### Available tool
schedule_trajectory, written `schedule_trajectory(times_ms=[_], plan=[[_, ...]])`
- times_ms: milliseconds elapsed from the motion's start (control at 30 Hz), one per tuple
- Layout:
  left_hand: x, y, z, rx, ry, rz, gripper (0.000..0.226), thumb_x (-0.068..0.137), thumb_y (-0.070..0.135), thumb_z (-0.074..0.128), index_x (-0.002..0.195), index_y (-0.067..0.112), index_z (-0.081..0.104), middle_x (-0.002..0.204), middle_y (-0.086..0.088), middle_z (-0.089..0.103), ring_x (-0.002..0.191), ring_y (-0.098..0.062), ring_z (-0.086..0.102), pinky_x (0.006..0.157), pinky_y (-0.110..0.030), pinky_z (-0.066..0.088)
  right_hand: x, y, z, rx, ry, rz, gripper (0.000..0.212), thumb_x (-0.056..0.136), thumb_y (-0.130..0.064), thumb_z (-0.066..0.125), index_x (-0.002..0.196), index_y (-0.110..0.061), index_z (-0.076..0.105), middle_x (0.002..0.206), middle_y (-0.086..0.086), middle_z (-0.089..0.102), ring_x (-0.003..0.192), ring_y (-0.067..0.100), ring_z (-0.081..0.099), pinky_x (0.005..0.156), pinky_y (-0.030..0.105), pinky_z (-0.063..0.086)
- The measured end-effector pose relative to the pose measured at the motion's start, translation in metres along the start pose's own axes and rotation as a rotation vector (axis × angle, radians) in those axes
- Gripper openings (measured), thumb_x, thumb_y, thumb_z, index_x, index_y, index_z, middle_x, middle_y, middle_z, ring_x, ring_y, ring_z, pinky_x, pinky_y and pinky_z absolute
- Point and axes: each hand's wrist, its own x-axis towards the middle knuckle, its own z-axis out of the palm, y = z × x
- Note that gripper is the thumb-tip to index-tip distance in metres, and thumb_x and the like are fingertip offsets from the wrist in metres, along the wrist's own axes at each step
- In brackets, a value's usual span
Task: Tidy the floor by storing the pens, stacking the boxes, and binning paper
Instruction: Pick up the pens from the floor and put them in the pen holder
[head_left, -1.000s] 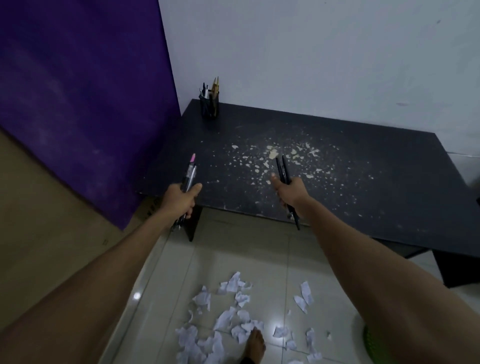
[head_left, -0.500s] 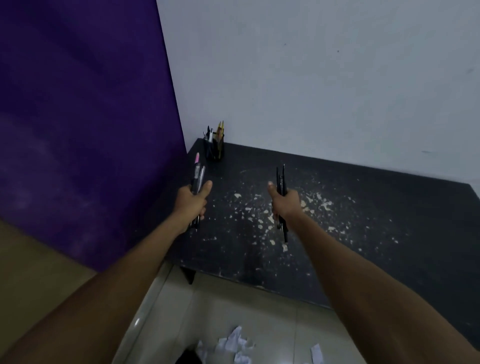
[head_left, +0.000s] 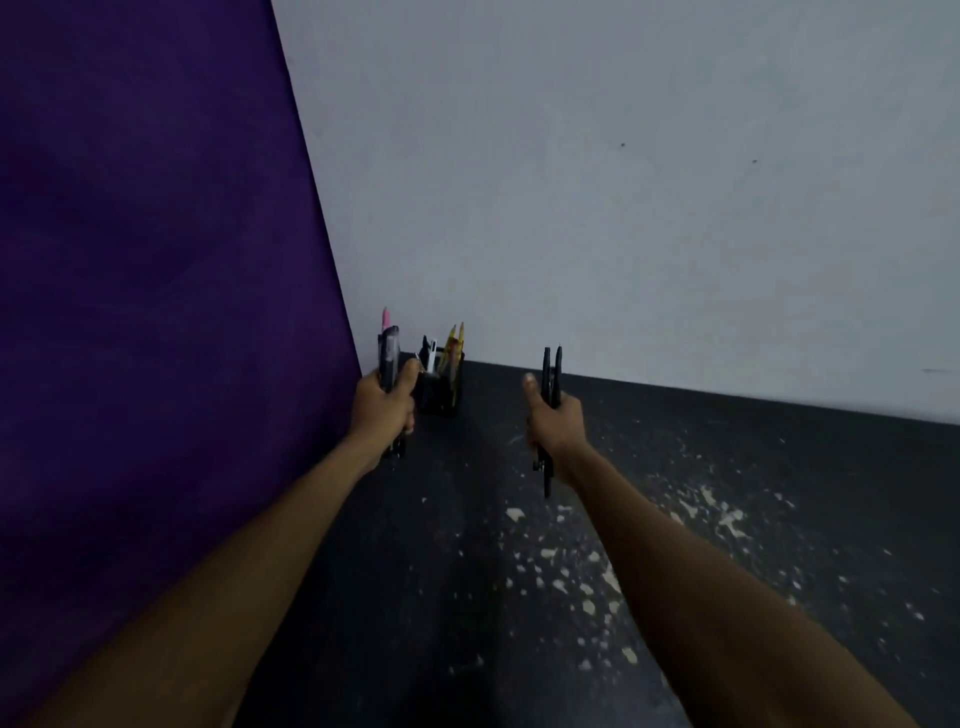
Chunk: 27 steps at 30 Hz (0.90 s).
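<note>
A bundle of pens (head_left: 388, 348), one pink-tipped, is clenched upright in the left hand (head_left: 384, 408), with the thumb laid along the barrels. Two black pens (head_left: 551, 370) are gripped the same way in the right hand (head_left: 556, 423), tips up, tails showing below the fist. Both fists are held over the table (head_left: 753, 467). The left is just beside the holder (head_left: 440, 397), which stands in the back corner where the purple wall (head_left: 156, 260) meets the white wall (head_left: 623, 182). The right is kept further off on the holder's other side.

The step in hand is judged to be the dropping of the pens into the holder. It would best be done one hand at a time, the nearer left bundle first. The bundle should be carried over the mouth, lowered straight down, and let go only once the lower ends are inside the rim. Pens and pencils are already stood in the holder, so a free gap should be aimed for, lest the bundle be caught on them. The holder looks light, so a sideways knock should be avoided. It could be steadied by the emptied left hand while the black pens are fed in. Paper and boxes are not in view.
</note>
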Motion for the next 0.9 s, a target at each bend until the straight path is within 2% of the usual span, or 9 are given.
schedule_trajectory(times_ms=[200,267,433,567,700,767,833,900], plan=[[0.087,-0.002,-0.007,-0.11,0.012,0.019,0.031,0.092,0.033,0.058,0.068,0.015,0.048,0.053,-0.003,0.047,0.035,-0.005,0.043,0.038,-0.021,0.041,0.055,-0.032,0.06,0.092,0.073,-0.036,0.046,0.091,-0.05,0.053,0.063,-0.017,0.037,0.054,0.004,0.037,0.045,0.014,0.035,0.046,0.025,0.03],[0.106,-0.003,0.0,-0.146,0.023,0.014,0.031,0.092,0.035,0.057,0.069,0.015,0.05,0.054,-0.002,0.05,0.038,-0.006,0.046,0.042,-0.023,0.044,0.07,-0.039,0.074,0.113,0.083,-0.057,0.045,0.091,-0.052,0.051,0.066,-0.016,0.04,0.057,0.006,0.039,0.047,0.014,0.038,0.046,0.025,0.032],[0.147,0.003,0.027,-0.153,0.032,0.043,0.042,0.096,0.038,0.046,0.063,0.013,0.053,0.059,-0.001,0.056,0.055,-0.01,0.055,0.056,-0.017,0.048,0.107,-0.051,0.101,0.143,0.08,-0.115,0.045,0.094,-0.047,0.05,0.06,-0.02,0.039,0.053,0.0,0.041,0.045,0.01,0.039,0.045,0.024,0.033],[0.177,0.004,0.043,-0.122,0.009,0.062,0.04,0.098,0.041,0.04,0.075,0.012,0.056,0.07,0.001,0.061,0.066,-0.01,0.054,0.067,-0.023,0.044,0.133,-0.053,0.113,0.131,0.059,-0.187,0.045,0.096,-0.042,0.048,0.063,-0.013,0.044,0.054,0.002,0.045,0.047,0.01,0.044,0.046,0.023,0.038],[0.201,-0.006,0.054,-0.07,0.012,0.054,0.047,0.097,0.044,0.038,0.096,0.003,0.062,0.073,0.003,0.062,0.064,-0.008,0.054,0.055,-0.011,0.045,0.156,-0.049,0.131,0.161,0.013,-0.194,0.041,0.098,-0.037,0.048,0.07,-0.007,0.051,0.056,0.006,0.047,0.048,0.011,0.047,0.047,0.024,0.042],[0.207,-0.017,0.056,-0.049,0.013,0.034,0.05,0.097,0.046,0.04,0.102,0.002,0.062,0.078,-0.001,0.064,0.066,-0.009,0.059,0.053,-0.012,0.047,0.162,-0.044,0.138,0.186,-0.009,-0.203,0.038,0.098,-0.035,0.048,0.071,-0.008,0.05,0.059,0.009,0.045,0.051,0.014,0.046,0.048,0.025,0.04],[0.212,-0.03,0.056,-0.038,-0.001,0.009,0.049,0.095,0.047,0.043,0.104,0.003,0.062,0.087,-0.006,0.069,0.073,-0.011,0.065,0.058,-0.019,0.05,0.166,-0.037,0.143,0.212,-0.017,-0.189,0.038,0.098,-0.031,0.049,0.067,-0.009,0.046,0.057,0.003,0.044,0.048,0.007,0.047,0.047,0.021,0.039],[0.211,-0.038,0.058,-0.032,-0.005,0.007,0.044,0.094,0.045,0.046,0.104,0.005,0.063,0.09,-0.005,0.071,0.078,-0.011,0.068,0.06,-0.02,0.052,0.171,-0.031,0.148,0.205,-0.011,-0.186,0.036,0.097,-0.03,0.05,0.068,-0.01,0.045,0.058,-0.002,0.046,0.046,-0.002,0.049,0.047,0.017,0.041]])
